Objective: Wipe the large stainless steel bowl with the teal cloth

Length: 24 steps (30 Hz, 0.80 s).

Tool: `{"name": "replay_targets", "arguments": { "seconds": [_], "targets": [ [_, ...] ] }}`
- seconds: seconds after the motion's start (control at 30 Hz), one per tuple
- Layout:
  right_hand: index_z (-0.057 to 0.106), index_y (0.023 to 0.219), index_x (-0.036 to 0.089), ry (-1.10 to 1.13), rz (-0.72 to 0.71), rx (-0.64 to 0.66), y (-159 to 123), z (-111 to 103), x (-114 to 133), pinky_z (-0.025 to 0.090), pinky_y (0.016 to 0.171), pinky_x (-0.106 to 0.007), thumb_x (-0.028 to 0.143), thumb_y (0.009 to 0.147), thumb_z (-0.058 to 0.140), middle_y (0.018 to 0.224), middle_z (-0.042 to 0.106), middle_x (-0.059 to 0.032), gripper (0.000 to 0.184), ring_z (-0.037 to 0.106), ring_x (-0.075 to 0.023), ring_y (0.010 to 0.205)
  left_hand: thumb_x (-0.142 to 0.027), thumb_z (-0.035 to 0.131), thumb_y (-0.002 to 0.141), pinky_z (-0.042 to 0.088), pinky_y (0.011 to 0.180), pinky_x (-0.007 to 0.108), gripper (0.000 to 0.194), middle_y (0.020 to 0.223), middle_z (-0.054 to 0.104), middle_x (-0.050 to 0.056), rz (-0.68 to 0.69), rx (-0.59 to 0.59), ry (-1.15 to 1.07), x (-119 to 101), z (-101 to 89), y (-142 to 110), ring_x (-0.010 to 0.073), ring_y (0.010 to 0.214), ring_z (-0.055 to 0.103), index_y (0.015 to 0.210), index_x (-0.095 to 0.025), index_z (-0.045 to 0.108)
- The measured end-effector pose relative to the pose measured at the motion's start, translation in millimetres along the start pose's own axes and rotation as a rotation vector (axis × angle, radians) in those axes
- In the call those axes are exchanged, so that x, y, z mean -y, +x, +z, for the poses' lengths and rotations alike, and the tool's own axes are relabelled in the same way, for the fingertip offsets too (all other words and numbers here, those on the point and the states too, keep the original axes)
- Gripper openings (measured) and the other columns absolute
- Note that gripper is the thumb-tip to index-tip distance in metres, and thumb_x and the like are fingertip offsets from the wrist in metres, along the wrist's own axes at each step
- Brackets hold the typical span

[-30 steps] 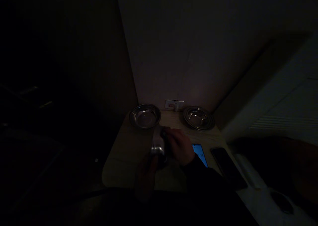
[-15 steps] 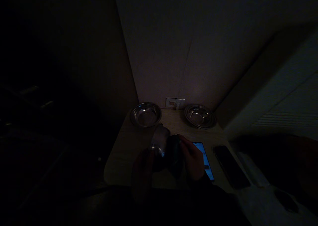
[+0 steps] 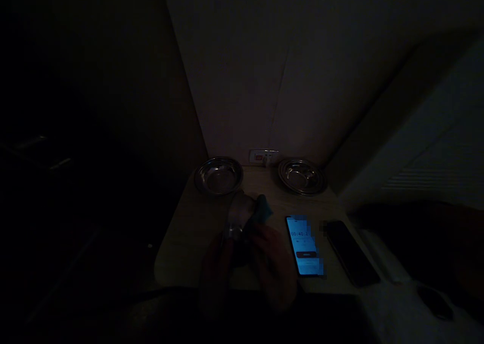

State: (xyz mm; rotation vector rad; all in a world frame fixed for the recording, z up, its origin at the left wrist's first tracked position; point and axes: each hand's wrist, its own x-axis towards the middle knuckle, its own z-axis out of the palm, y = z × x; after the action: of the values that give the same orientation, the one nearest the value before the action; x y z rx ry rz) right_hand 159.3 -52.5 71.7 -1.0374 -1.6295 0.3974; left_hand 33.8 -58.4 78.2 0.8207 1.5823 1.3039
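Note:
In the dim light my left hand [image 3: 216, 264] is closed on a shiny metal bowl [image 3: 238, 214], held tilted over the near part of the small table. My right hand [image 3: 273, 263] is closed on a blue-green cloth [image 3: 261, 211], which lies against the bowl's right side. Darkness hides the lower part of the bowl and most of the fingertips. Beyond the hands, one metal dish [image 3: 219, 176] rests at the back left of the table, and nested metal dishes [image 3: 301, 176] rest at the back right.
A phone with a lit timer screen [image 3: 305, 248] lies right of my hands. Beside it is a dark phone [image 3: 351, 253]. A wall socket [image 3: 263, 157] with a plug sits behind the pale wooden table [image 3: 181, 243]. A small dark object [image 3: 434, 302] lies at lower right.
My right hand has moved down and left with the cloth, uncovering the lit phone. The bowl stays in my left hand, and the cloth's end now sticks up beside it.

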Motion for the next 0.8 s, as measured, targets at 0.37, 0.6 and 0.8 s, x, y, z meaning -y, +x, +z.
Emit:
{"name": "replay_targets", "arguments": {
  "seconds": [0.37, 0.6, 0.8],
  "targets": [
    [0.061, 0.114, 0.023, -0.143, -0.140, 0.076, -3.4, -4.0, 5.2, 0.053, 0.086, -0.037, 0.011, 0.087, 0.049, 0.121, 0.061, -0.0093, 0.031, 0.054, -0.0215, 0.112, -0.051, 0.060, 0.069, 0.053, 0.066, 0.028, 0.040, 0.084, 0.073, 0.008, 0.024, 0.034, 0.072, -11.7, 3.3, 0.4, 0.0212, 0.076, 0.067, 0.086, -0.016, 0.067],
    [0.055, 0.122, 0.024, -0.222, -0.156, 0.101, 7.9, -7.9, -1.8, 0.055, 0.082, -0.037, 0.008, 0.087, 0.046, 0.123, 0.061, -0.0078, 0.039, 0.054, -0.0224, 0.107, -0.051, 0.058, 0.068, 0.055, 0.067, 0.031, 0.039, 0.080, 0.074, 0.009, -0.011, 0.143, 0.087, -9.4, 3.5, 3.5, 0.0235, 0.075, 0.068, 0.082, -0.016, 0.070],
    [0.060, 0.116, 0.022, -0.184, -0.084, 0.141, 53.5, -7.8, -22.3, 0.054, 0.082, -0.035, 0.009, 0.088, 0.044, 0.111, 0.066, -0.0068, 0.035, 0.058, -0.0205, 0.098, -0.053, 0.059, 0.067, 0.054, 0.076, 0.036, 0.047, 0.092, 0.073, 0.011, -0.026, 0.090, 0.125, -0.4, 3.7, 4.1, 0.0271, 0.087, 0.067, 0.090, -0.014, 0.070]
  ]
}}
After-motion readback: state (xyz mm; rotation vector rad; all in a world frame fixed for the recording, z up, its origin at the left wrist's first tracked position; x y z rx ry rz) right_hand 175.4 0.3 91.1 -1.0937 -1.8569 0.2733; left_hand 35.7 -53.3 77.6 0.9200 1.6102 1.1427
